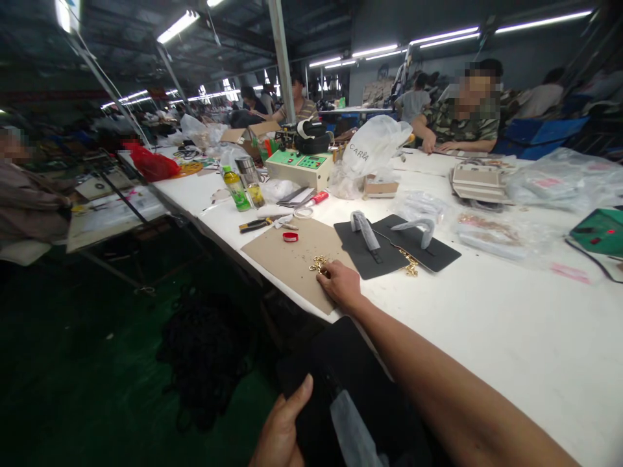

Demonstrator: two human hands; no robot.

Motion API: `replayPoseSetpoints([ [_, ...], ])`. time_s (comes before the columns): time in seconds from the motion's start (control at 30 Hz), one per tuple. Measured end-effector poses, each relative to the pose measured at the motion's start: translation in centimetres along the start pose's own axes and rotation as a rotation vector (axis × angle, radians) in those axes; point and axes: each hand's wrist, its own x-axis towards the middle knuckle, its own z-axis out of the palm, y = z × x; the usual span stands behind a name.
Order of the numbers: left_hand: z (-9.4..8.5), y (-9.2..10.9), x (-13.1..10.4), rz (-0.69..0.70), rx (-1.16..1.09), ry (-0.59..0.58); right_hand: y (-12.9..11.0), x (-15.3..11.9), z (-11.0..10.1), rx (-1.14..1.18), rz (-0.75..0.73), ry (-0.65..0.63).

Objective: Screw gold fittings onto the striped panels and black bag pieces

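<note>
The left hand (285, 421) grips the edge of a black panel (335, 353) with a wrapped strap handle (353, 425) at 6 o'clock, in front of the white table (511, 324). The right hand (341, 282), fingers drawn narrow, contacts gold-coloured metal fittings (318, 262) on the cardboard sheet (272, 250); whether one is pinched cannot be determined. From this hand, two further black panels (388, 258) lie at 2 o'clock, a red ring (291, 237) at 10 o'clock.
</note>
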Motion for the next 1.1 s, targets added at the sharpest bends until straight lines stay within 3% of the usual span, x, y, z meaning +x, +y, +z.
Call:
replayPoseSetpoints([
  [0.13, -0.1, -0.1, -0.1, 0.033, 0.015, 0.012, 0.8, -1.0, -1.6, 0.173, -0.039, 0.012],
  [0.23, 0.2, -0.2, 0.0, 0.055, 0.043, -0.009, 1.7, -3.0, -4.2, 0.327, -0.026, 0.02],
  [0.47, 3.2, -1.0, 0.2, 0.104, 0.17, -0.163, 3.2, -12.9, -12.1, 0.639, 0.167, 0.1],
  [0.63, 5.6, -2.6, -0.7, 0.164, 0.309, -0.247, 3.0, -19.5, -16.2, 0.814, 0.291, 0.175],
  [0.93, 7.8, -5.8, -3.2, 0.229, 0.509, -0.382, 3.9, -25.5, -18.9, 1.111, 0.351, 0.16],
  [1.1, 8.1, -6.9, -3.5, 0.286, 0.631, -0.439, 4.0, -27.3, -20.3, 0.855, 0.319, 0.226],
])
